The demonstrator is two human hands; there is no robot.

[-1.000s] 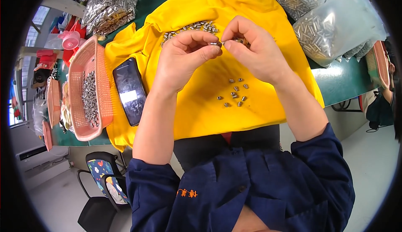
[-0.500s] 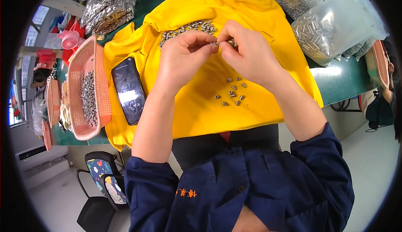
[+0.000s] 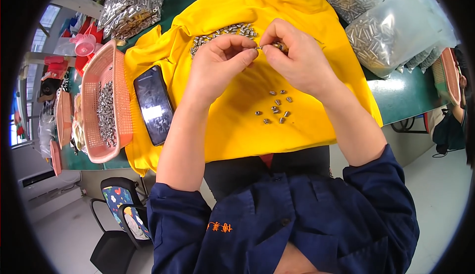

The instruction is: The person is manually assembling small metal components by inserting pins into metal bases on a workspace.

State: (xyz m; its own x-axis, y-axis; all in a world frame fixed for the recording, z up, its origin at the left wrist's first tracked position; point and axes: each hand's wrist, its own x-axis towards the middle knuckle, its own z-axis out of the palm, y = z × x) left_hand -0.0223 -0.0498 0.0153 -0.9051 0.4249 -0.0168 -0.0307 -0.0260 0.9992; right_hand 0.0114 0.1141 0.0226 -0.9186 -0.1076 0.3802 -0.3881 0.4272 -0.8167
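**Steel pins pinched over a yellow cloth**

Metal, small and bright, is what both hands work on: the left hand [image 3: 215,68] and the right hand [image 3: 297,58] meet at the upper middle of the frame, fingertips drawn together on a tiny metal part [image 3: 258,48] held just above the yellow cloth [image 3: 237,130]. Each hand is closed in a fine pinch; whether there is one piece or two between them is too small to tell. The part looks stiff and light, probably smooth enough to slip, so a grip by thumb and forefinger at its ends seems the sure hold.

Below the hands, at mid-frame, a loose scatter of short pins [image 3: 277,108] lies on the cloth, and a longer heap of pins [image 3: 222,34] sits just above the left hand. A dark phone [image 3: 154,104] rests at the cloth's left edge, beside a pink basket [image 3: 116,100] half filled with more metal pieces. Clear bags of parts [image 3: 381,31] fill the upper right, another bag [image 3: 131,1] the upper left, on a green table [image 3: 405,96]. Nothing stands between the hands and the scattered pins.
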